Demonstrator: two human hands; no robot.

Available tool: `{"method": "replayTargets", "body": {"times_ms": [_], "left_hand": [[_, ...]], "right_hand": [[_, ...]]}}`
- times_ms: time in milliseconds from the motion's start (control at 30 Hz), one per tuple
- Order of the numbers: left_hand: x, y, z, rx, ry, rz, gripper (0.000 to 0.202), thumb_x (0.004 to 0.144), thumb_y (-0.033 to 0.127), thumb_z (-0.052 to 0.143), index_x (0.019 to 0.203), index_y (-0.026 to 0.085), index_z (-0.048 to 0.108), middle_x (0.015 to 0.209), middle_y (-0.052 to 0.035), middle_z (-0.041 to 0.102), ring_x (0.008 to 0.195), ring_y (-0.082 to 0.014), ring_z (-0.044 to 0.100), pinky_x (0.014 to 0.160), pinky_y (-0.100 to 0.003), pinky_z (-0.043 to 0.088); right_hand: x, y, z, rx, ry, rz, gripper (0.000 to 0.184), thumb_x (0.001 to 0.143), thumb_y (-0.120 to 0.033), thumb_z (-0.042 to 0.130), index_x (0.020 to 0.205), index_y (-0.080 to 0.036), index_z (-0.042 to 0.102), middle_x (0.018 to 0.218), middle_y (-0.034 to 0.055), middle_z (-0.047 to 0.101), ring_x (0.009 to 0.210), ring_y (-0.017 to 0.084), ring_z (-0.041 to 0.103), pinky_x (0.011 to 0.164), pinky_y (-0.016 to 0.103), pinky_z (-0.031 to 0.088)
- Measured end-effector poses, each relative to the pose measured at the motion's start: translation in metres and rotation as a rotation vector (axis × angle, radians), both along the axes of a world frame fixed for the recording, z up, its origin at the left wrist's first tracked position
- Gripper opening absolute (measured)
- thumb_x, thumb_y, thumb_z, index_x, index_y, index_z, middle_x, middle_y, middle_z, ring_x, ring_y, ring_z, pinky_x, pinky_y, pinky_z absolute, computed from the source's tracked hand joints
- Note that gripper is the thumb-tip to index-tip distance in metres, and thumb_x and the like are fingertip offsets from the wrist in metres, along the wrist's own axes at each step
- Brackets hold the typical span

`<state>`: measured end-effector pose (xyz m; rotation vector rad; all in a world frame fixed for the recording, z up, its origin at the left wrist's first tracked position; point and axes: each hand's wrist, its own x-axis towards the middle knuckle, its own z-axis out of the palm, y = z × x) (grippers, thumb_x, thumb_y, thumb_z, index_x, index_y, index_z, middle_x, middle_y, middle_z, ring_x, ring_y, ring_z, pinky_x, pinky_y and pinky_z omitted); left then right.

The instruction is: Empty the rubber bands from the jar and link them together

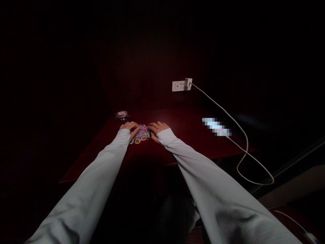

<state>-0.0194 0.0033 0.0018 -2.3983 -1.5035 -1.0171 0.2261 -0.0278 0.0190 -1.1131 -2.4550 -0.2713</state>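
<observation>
Rings (142,134): a small heap of pastel pink, lilac, yellow and green loops, lying between the fingers of both hands; single pieces overlap too closely to count.
Left hand (129,128): at the heap's left side; fingers gently bent, thumb set apart from them and lying along the rings; nothing can be seen clasped.
Right hand (157,130): at the heap's right side; fingers curved towards the rings, thumb lower and apart from them; nothing can be seen clasped.
Jar (123,116): clear-looking, with a pale top; just beyond the left fingers, upright.
Table (186,142): dark red surface beneath the fingers of both hands.
Sleeves (103,169): light grey, reaching the wrists behind the fingers.
Wall socket (178,86): white; beyond the right fingers and to their right.
Charger (188,82): white, plugged into the socket's right end.
Cable (221,107): white; runs from the charger and loops well to the right of the right fingers.
Device (216,127): bright, pixelated, detail hidden; well right of the right fingers, joined to the cable.
</observation>
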Motion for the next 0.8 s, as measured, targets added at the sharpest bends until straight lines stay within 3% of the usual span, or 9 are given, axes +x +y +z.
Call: {"method": "replayTargets", "body": {"times_ms": [333, 500, 800], "left_hand": [[0.006, -0.003, 0.004, -0.018, 0.008, -0.047, 0.029, 0.101, 0.041, 0.051, 0.093, 0.026, 0.075, 0.111, -0.0055, 0.08, 0.105, -0.0262, 0.067, 0.093, -0.042, 0.044], [0.005, -0.003, 0.004, -0.034, 0.011, -0.051, 0.031, 0.101, 0.044, 0.051, 0.093, 0.027, 0.075, 0.112, -0.0047, 0.08, 0.106, -0.0261, 0.067, 0.092, -0.042, 0.044], [0.006, 0.001, 0.001, -0.048, 0.026, -0.059, 0.031, 0.1, 0.045, 0.053, 0.092, 0.027, 0.076, 0.111, -0.0061, 0.08, 0.104, -0.0272, 0.068, 0.091, -0.042, 0.044]], "right_hand": [[-0.026, -0.009, -0.003, -0.033, 0.143, -0.14, 0.038, 0.104, -0.031, 0.053, 0.137, -0.019, 0.069, 0.14, 0.012, 0.069, 0.125, 0.031, 0.056, 0.1, 0.043, 0.047], [-0.024, -0.008, -0.003, -0.042, 0.158, -0.154, 0.031, 0.105, -0.031, 0.053, 0.124, -0.02, 0.075, 0.136, 0.0118, 0.07, 0.123, 0.03, 0.055, 0.1, 0.044, 0.049], [-0.024, -0.008, -0.002, -0.052, 0.141, -0.168, 0.031, 0.105, -0.033, 0.054, 0.125, -0.02, 0.074, 0.134, 0.012, 0.07, 0.123, 0.03, 0.055, 0.099, 0.043, 0.049]]}}
